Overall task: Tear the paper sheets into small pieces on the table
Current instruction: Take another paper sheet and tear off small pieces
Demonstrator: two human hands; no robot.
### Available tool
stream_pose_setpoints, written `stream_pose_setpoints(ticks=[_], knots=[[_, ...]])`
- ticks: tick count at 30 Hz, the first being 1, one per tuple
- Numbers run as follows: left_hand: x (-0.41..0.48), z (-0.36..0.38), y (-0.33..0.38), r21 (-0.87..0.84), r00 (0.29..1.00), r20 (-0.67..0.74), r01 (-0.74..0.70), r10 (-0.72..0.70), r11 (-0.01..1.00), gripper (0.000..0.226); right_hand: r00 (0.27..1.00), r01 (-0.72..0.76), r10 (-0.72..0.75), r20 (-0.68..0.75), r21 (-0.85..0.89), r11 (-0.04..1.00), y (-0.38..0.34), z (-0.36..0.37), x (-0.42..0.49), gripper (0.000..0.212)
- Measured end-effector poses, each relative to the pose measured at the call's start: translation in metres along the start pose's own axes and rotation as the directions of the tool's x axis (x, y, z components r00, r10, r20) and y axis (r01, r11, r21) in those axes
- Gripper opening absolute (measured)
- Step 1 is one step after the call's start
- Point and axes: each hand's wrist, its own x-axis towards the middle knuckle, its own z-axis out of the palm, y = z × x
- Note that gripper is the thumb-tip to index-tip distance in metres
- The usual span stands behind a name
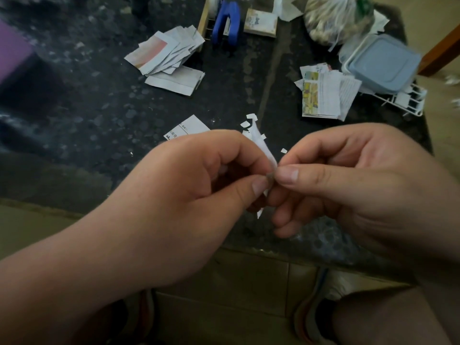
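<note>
Head view: the camera looks down over both hands, which are held above the near edge of a dark speckled surface (87,95).
Left hand (199,190): the fingers (251,188) are curled, with thumb and forefinger pinching the left side of a small white paper strip (263,148).
Right hand (348,185): the fingers (286,174) are curled too. The thumb tip presses on the same strip just beside the left thumb, and the two thumbs nearly touch.
Paper strip: it is held in the air between both hands. Its upper end stands up above the thumbs and a ragged tip shows below them.
Scraps (250,119): a few tiny white bits lie on the surface just beyond the strip.
Printed piece (189,128): it lies flat on the surface, its near part hidden behind the left hand.
Left pile (166,53): torn pieces are fanned out far back, left of centre, with a pink-patched one on top.
Right pile (323,95): torn printed pieces, one with yellow pictures, lie beside a white wire rack (408,100).
Blue-lidded box (380,63): it sits just behind the right pile, at the rack.
Far edge: a blue stapler-like tool (226,21), a small box (261,22) and a filled plastic bag (328,16).
Below the surface: a tiled floor (236,282) and a shoe (313,307).
</note>
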Motion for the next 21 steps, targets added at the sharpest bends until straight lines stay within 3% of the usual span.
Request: stream_pose_setpoints(ticks=[7, 16, 21], knots=[[0.0016, 0.0015, -0.0005, -0.038, 0.999, -0.018, 0.041, -0.042, 0.998, 0.011, 0.998, -0.065, 0.064, 0.015, 0.053, 0.996, 0.0011, 0.0002, 0.0021, 0.01], [0.0032, 0.0039, 0.0006, 0.05, 0.995, -0.072, 0.07, -0.066, 0.996, 0.005, 0.997, -0.038, 0.038, -0.061, -0.007, 0.999, 0.0006, 0.0049, 0.0024, 0.007], [0.0043, 0.0064, -0.0013, 0.009, 0.995, -0.074, 0.07, -0.069, 0.998, 0.006, 0.995, -0.034, 0.032, -0.09, -0.024, 0.999, -0.0004, 0.0043, 0.0018, 0.017]])
